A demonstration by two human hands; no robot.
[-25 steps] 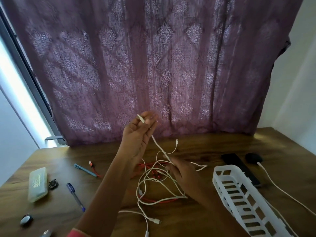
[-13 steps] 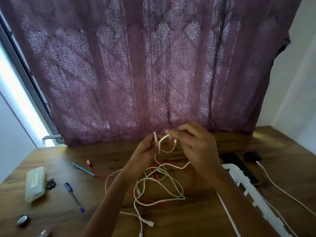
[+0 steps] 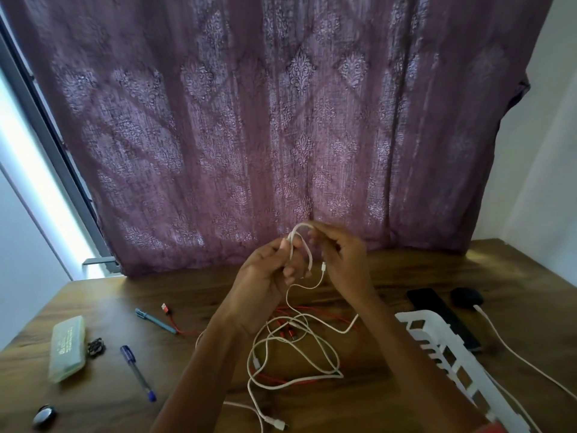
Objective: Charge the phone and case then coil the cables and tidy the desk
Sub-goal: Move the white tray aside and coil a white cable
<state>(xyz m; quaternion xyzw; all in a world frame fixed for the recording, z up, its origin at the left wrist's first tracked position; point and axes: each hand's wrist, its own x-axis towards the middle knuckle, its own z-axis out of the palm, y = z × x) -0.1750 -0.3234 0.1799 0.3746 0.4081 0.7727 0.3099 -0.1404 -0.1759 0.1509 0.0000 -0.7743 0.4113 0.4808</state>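
Centre of the head view: left hand (image 3: 265,276) and right hand (image 3: 343,260) are raised close together above the desk (image 3: 193,292).
Left hand fingers: curled round the lower part of a small loop of white cable (image 3: 301,227), gripping it.
Right hand fingers: bent in over the crest of that loop and apparently pinching it; blur hides the exact contact.
Loop axis: upright, its crest towards the top of the frame and its foot in the left palm.
Free plug (image 3: 324,267): hangs between the two hands, just beside the right one.
Slack: falls straight down-frame from the fingers into a loose tangle at lower centre, lying across the red cable (image 3: 281,381).
Next wrap, as a judgement: slack must come up from below, so the right hand, being nearer the hanging run, would feed while the left keeps the coil.
Risk: white strands may drag the red cable along.
Phone (image 3: 437,314): flat at the right, just beside the basket (image 3: 443,348).
Case (image 3: 466,296): just past the phone, a second lead (image 3: 512,354) reaching it.
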